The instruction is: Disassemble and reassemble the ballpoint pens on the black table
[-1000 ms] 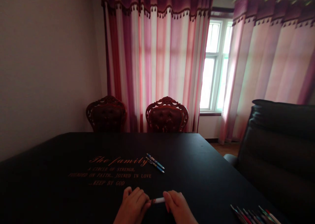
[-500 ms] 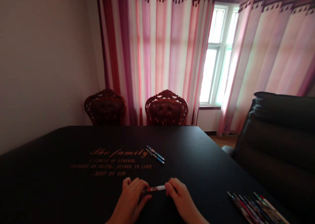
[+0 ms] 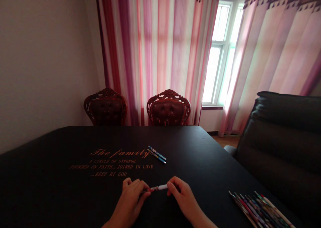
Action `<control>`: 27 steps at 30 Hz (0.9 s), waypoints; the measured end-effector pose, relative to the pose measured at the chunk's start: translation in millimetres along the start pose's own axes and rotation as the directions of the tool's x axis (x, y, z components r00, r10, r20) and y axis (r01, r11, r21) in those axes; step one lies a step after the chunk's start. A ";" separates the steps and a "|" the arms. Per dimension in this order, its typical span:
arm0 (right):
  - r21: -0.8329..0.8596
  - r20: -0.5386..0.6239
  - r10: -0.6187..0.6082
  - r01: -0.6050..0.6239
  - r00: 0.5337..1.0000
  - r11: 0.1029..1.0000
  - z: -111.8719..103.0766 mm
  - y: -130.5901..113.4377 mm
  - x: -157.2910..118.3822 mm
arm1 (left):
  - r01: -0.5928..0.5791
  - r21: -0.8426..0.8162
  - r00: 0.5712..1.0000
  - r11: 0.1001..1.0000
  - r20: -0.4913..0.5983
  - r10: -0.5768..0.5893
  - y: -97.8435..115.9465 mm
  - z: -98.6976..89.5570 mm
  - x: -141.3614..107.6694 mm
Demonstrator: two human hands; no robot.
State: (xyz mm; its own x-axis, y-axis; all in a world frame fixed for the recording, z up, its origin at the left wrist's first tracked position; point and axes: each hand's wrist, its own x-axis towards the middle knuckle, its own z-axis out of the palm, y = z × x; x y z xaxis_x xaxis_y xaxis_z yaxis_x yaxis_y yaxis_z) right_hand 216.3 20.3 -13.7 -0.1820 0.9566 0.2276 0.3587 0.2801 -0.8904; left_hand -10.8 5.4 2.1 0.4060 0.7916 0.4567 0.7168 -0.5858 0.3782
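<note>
Gripping pen point(image 3: 157, 188) by both ends, left hand point(image 3: 131, 195) and right hand point(image 3: 182, 193) with fingers curled on it, over table point(image 3: 200, 161) near edge; two pens point(image 3: 156, 154) mid-table; light, stiff, slick barrel, easiest held mid-shaft.

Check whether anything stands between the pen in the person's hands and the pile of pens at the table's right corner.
Only the person's own right hand does: it pinches the white end of the pen, on the side facing the pile of pens. Past that hand, nothing but black tabletop shows.
</note>
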 end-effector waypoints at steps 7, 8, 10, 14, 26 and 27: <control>0.069 0.016 -0.003 0.002 1.000 0.998 -2.3 -2.9 -1.1 | -0.022 -0.015 1.000 1.000 0.019 0.022 0.8 -0.7 -1.4; 0.065 0.014 -0.004 0.003 1.000 0.998 -2.5 -3.0 -1.0 | -0.016 -0.015 1.000 1.000 0.026 0.016 0.9 -0.7 -1.4; 0.057 -0.005 -0.013 0.014 1.000 0.998 -2.8 -3.4 -0.8 | -0.001 -0.013 0.999 1.000 0.040 0.001 1.1 -0.6 -1.0; 0.044 0.000 -0.015 0.015 1.000 0.999 -1.6 -4.2 -0.9 | 0.015 -0.013 0.998 1.000 0.055 -0.014 1.6 -1.5 0.5; 0.000 -0.058 -0.032 0.032 0.998 0.999 -6.3 0.5 -0.7 | 0.074 -0.070 0.994 0.995 0.081 -0.068 0.8 -3.3 1.3; 0.017 -0.049 -0.017 0.018 0.999 1.000 -5.9 0.1 -0.8 | 0.084 -0.073 0.994 0.994 0.081 -0.078 0.3 -2.7 1.4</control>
State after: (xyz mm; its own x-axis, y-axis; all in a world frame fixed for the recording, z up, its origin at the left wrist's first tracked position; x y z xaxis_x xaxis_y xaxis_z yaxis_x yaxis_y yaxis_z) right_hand 221.8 20.1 -11.6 -0.1428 0.9544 0.2623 0.3395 0.2962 -0.8928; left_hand -11.5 5.8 5.1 0.3932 0.8462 0.3595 0.7048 -0.5285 0.4733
